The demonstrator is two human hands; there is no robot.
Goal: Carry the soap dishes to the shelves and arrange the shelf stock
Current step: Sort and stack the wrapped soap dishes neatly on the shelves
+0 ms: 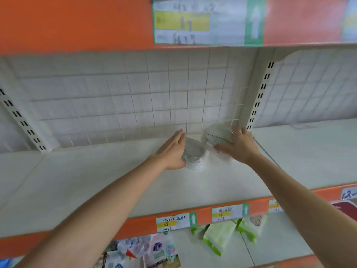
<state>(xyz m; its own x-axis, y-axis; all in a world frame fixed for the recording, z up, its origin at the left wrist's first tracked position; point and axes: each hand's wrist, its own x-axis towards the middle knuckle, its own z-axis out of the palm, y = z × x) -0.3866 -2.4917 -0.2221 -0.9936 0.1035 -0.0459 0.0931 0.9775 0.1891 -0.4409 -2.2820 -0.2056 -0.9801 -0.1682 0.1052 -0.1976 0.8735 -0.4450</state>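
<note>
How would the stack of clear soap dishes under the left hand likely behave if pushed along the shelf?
The stack of clear soap dishes looks like thin clear plastic, so probably light and easily slid on the smooth shelf. Stacked loosely, its layers might shift or topple. The left hand rests against its side, which may steady it.

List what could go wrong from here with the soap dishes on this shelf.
1. The left stack leans on its side against the left hand; it may roll or spill forward once released.
2. The right stack is wedged beside the wire divider and upright post; it could snag there.
3. The right hand pushing leftward might knock the two stacks together.
</note>
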